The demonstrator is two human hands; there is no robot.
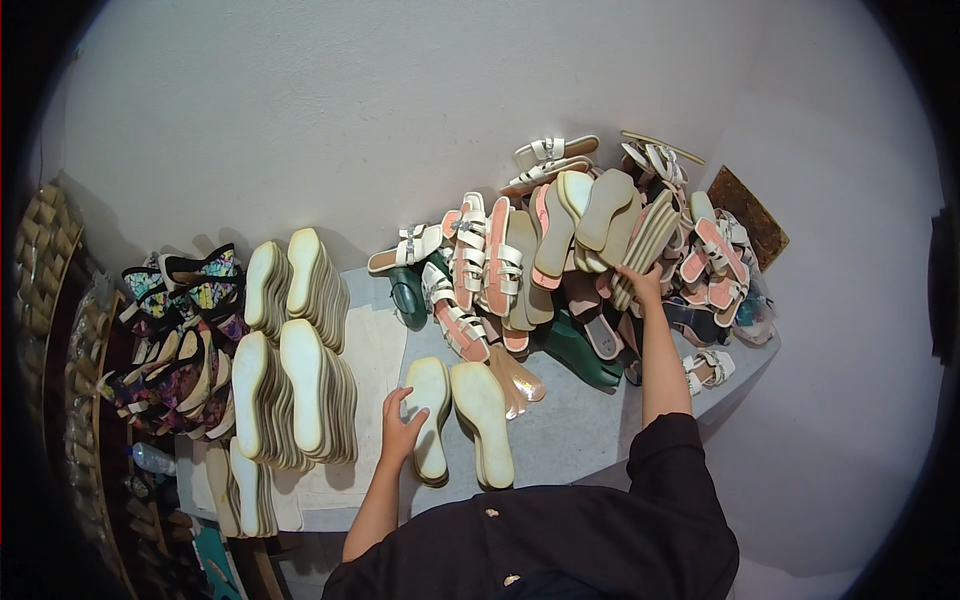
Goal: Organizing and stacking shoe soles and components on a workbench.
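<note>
My left hand [401, 432] is at the left edge of a pale, cream-coloured shoe sole [430, 415], its thumb and fingers apart and nothing held between them. Right beside that sole lies a second short stack of soles [482, 415]. Farther off to the right, my right hand [643, 284] grips the lower end of a tilted bundle of soles [652, 228], whose edges face me. Loose grey-beige soles [606, 210] lean on the heap just left of that bundle. Part of my right fingers is hidden behind the bundle.
Tall sole stacks [305, 385] line the left of the grey table [575, 440]. White strapped sandals [470, 250] and green shoe lasts [580, 350] are heaped at the back. Patterned shoes [185, 350] fill a rack on the left, near a plastic bottle [153, 459].
</note>
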